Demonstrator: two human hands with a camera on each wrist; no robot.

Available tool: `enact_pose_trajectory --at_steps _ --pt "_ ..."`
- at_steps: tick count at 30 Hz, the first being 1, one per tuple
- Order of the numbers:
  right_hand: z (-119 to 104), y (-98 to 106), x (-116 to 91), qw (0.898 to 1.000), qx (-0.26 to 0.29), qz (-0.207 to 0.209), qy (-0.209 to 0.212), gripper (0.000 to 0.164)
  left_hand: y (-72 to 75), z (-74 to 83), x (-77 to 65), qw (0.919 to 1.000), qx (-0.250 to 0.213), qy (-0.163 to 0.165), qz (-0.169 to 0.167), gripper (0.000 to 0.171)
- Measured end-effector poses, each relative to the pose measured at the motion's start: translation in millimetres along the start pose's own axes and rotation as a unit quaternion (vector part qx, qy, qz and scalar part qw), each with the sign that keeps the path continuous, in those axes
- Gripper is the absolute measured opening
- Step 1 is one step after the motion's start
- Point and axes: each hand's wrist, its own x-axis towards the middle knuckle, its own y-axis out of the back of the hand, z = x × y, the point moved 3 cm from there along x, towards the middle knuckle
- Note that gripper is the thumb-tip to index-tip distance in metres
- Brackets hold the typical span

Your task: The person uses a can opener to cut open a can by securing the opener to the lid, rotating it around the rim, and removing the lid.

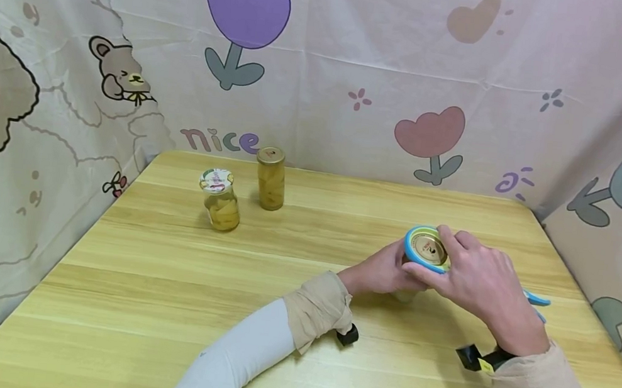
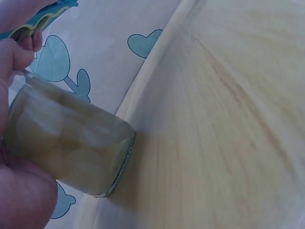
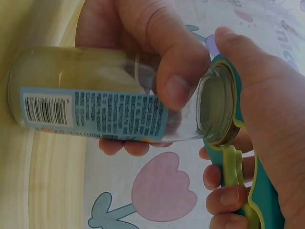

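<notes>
Left grip [image 1: 385, 271]: clamped round the held jar [image 3: 105, 71], right of centre in the head view, just below the lid.
Right grip [image 1: 478, 281]: clamped on the handles of the jar opener [image 3: 267, 205], at the jar's lid end.
Opener loop: blue and yellow-green, around the gold lid [image 1: 428, 249]; small red lid mark, unreadable.
Blue label [image 3: 95, 114]: barcode at left, dense dark text beside it, too blurred to read.
Jar base: at or near the table [image 1: 105, 311]; contact uncertain.
White-lidded jar [image 1: 224, 210]: left of centre, well apart from both grips; lid print illegible.
Gold-lidded jar [image 1: 271, 183]: just beyond, upper left; lid mark unreadable.
Backdrop [image 1: 334, 26]: "nice" in coloured letters, upper left of centre.
</notes>
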Motion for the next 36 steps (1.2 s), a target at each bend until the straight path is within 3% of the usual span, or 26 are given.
enact_pose_trajectory --at_steps 16,25,31,36 --pt "1.4 0.3 -1.3 1.000 0.016 -0.006 0.024 0.087 4.1 0.6 -2.1 0.9964 -0.054 0.046 -0.046 0.065" --pt "5.4 -0.7 0.1 0.997 0.040 0.031 0.056 0.098 4.7 -0.5 -0.2 0.9948 -0.062 0.048 -0.066 0.062" --pt "9.8 -2.7 3.6 0.993 0.044 0.037 0.104 0.108 5.6 -1.5 -0.6 0.9946 -0.057 0.049 -0.072 0.062" --pt "14.5 -5.8 7.0 0.984 0.058 0.055 0.161 0.102 5.9 -1.5 -2.0 0.9937 -0.055 0.048 -0.085 0.062"
